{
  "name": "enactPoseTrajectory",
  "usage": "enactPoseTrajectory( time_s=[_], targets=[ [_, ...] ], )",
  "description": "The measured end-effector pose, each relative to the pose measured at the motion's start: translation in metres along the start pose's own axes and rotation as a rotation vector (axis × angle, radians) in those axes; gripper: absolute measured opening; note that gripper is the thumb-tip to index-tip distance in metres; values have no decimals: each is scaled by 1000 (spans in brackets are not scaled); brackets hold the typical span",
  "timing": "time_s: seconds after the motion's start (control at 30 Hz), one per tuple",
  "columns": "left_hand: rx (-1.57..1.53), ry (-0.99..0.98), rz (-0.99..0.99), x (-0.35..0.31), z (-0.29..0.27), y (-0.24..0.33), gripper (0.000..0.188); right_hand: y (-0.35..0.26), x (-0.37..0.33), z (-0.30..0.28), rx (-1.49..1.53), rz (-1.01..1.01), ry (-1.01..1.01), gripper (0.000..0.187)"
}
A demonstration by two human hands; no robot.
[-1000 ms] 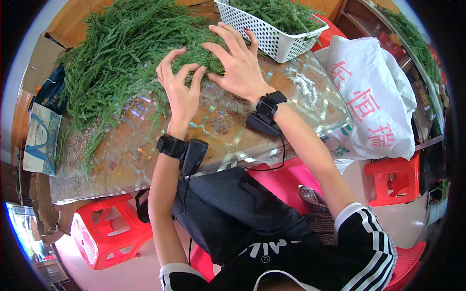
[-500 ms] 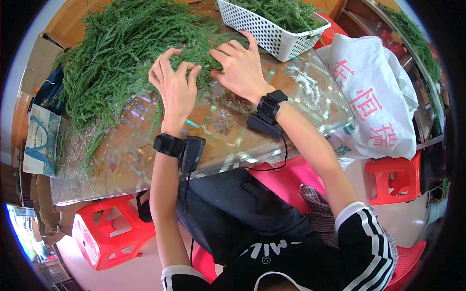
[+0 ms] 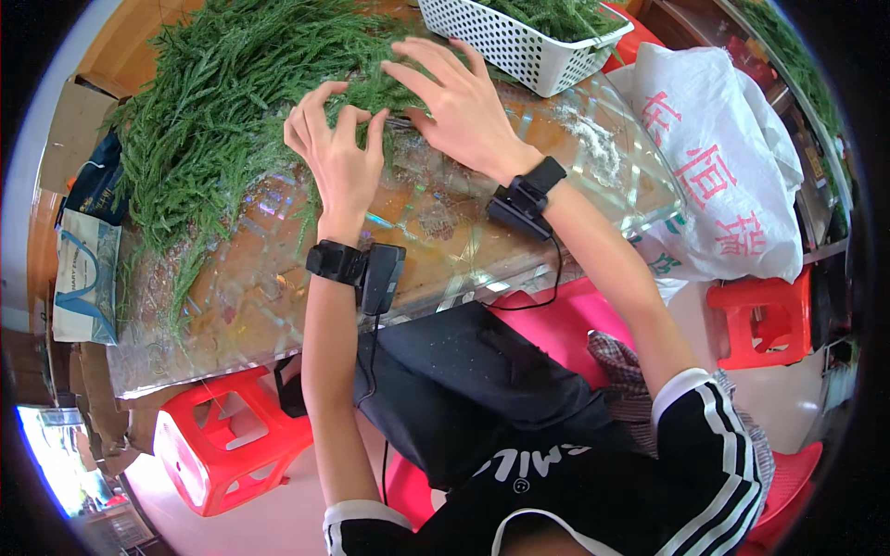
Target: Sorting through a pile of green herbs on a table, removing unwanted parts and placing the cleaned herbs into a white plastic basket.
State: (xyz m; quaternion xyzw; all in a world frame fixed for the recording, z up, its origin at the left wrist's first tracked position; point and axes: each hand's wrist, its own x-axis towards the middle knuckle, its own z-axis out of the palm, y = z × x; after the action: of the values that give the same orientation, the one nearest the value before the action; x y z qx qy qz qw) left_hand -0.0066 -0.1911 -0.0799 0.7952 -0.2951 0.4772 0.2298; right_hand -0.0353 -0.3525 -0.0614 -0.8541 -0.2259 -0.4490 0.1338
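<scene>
A large heap of green needle-leaved sprigs [image 3: 232, 102] covers the far left of the table. My left hand [image 3: 338, 153] is at the heap's right edge, its thumb and forefinger curled together in a pinch on a green sprig [image 3: 399, 122]; most of that sprig blends into the heap. Just to the right, my right hand [image 3: 459, 107] hovers with its fingers stretched out and its thumb apart. Nothing shows in its grasp. Thin stem ends lie between the two hands.
A white perforated basket [image 3: 528, 56] of similar sprigs stands at the back right. White powder [image 3: 593, 148] lies on the plastic-covered table [image 3: 445, 269]. A white sack [image 3: 714, 167] is at the right. Red stools [image 3: 227, 440] and a paper bag [image 3: 85, 278] flank the table.
My right hand has lifted its fingers and spread them, shifting slightly up and away from the sprig. My left hand keeps nearly the same pinch. The whole view has shifted a little.
</scene>
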Motion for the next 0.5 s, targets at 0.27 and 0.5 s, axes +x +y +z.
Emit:
enactPoseTrajectory(
  time_s=[0.27, 0.5],
  targets=[
    [-18, 41, 56, -2, -1, -1, 19, -3, -19, -13, 249, 168, -168, 45],
    [-23, 66, 16, -2, 0, -5, 18, 24, -27, -30, 165, 487, -428, 38]
  ],
)
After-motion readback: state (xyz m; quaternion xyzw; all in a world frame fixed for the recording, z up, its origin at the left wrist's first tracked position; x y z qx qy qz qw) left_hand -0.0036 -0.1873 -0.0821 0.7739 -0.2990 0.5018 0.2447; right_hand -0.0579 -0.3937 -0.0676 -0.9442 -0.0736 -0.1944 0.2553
